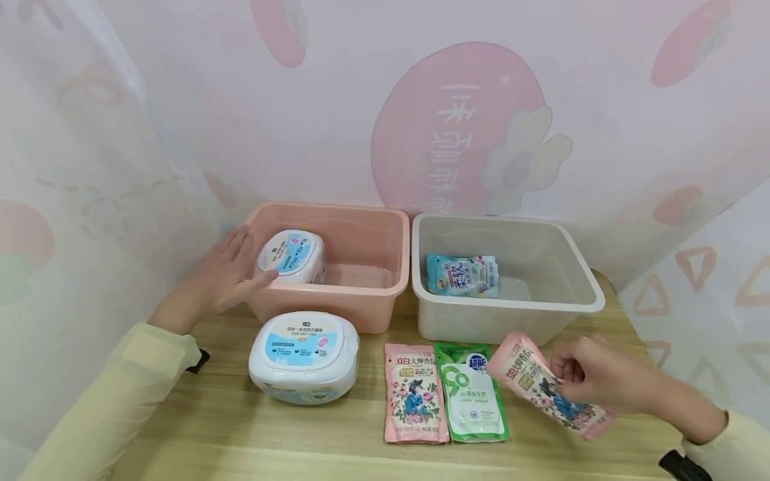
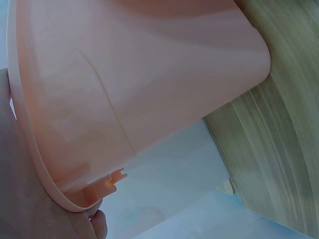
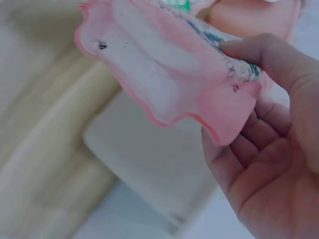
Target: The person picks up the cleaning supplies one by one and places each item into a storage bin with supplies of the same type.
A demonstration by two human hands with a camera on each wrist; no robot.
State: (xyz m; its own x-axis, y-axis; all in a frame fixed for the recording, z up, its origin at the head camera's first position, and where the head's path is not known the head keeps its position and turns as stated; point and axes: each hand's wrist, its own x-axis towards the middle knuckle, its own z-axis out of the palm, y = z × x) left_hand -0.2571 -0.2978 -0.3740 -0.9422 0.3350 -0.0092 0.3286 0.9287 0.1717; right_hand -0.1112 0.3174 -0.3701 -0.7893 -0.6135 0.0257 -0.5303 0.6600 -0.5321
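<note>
My left hand [image 1: 222, 277] rests on the left rim of the pink bin [image 1: 337, 292], fingers extended along it. The left wrist view shows the bin's outer wall [image 2: 139, 74] close to that hand. Inside this bin, a white tub with a blue label [image 1: 293, 254] sits at the left. My right hand [image 1: 607, 374] pinches a pink floral pouch [image 1: 538, 384], held tilted in front of the grey-white bin [image 1: 505, 317]. The pouch's pale back [image 3: 149, 74] faces the right wrist camera, thumb on its printed front. A blue pouch [image 1: 462, 276] lies inside the grey-white bin.
A second white tub [image 1: 309, 361] stands before the pink bin. To its right, another pink floral pouch [image 1: 416, 394] and a green-and-white pouch [image 1: 472, 394] lie side by side on the wooden table [image 1: 301, 444]. Patterned curtain [image 1: 337, 120] hangs close behind both bins.
</note>
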